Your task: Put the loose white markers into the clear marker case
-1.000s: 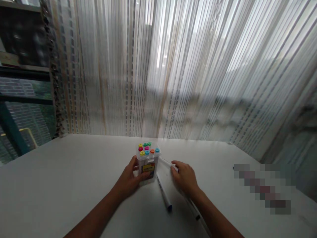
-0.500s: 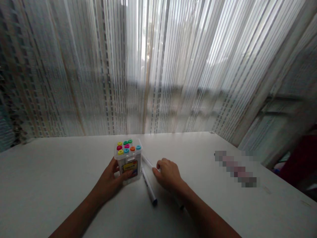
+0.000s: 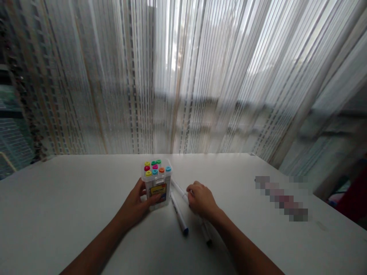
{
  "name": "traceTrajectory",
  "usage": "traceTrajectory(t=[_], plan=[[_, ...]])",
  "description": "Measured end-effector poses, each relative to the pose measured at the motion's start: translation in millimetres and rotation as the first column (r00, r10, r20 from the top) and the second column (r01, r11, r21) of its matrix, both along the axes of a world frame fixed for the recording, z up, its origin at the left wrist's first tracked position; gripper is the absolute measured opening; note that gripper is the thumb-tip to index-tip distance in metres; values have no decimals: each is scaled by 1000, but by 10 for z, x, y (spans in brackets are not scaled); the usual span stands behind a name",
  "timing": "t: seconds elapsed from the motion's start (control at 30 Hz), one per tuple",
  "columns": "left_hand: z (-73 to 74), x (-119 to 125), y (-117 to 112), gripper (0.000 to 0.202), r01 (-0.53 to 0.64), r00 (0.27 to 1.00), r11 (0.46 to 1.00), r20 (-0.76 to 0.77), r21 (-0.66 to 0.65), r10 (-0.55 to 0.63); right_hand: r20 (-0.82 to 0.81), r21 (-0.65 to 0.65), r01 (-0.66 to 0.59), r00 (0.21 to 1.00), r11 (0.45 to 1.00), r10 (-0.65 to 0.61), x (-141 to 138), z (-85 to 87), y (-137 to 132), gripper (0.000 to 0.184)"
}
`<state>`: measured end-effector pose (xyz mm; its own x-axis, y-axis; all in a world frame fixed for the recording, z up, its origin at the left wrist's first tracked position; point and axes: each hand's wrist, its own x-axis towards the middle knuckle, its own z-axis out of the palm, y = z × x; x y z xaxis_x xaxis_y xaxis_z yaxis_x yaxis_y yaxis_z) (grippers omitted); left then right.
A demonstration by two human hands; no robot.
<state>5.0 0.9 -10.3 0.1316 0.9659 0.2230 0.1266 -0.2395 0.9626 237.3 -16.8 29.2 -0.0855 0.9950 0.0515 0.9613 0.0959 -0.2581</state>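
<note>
Left hand (image 3: 136,204) grasping marker box (image 3: 157,181), label (image 3: 158,190) by thumb illegible, right hand (image 3: 202,198) at white marker (image 3: 179,189), grip indeterminate

Place: indoor room, probably in a home; exact room type not determinable. Curtain (image 3: 183,84): one, sheer, striped and string-like, decorative, spanning ten to two o'clock, daylight showing through. Brickwork (image 3: 11,133): outdoors, seen at nine o'clock past the curtain's dark-trimmed edge. Surface (image 3: 86,214): one, broad, plain white, at six o'clock, its far edge close to the curtain. Tub of markers (image 3: 158,189): one, clear, bright caps, at seven o'clock; everyday stationery. Red item (image 3: 351,198): one, between three and four o'clock, beyond the surface, too dim to identify.
</note>
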Motion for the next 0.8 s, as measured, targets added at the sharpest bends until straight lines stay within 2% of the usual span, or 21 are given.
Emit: traceTrajectory(t=[0.37, 0.8], plan=[[25, 11, -13, 59, 16, 1000, 1000, -8, 10, -16, -55, 14, -30, 998, 999, 31, -4, 4, -9, 31], [-68, -24, 51, 57, 43, 999, 998, 11, 44, -43, -5, -61, -59, 998, 996, 58, -44, 59, -25, 21]])
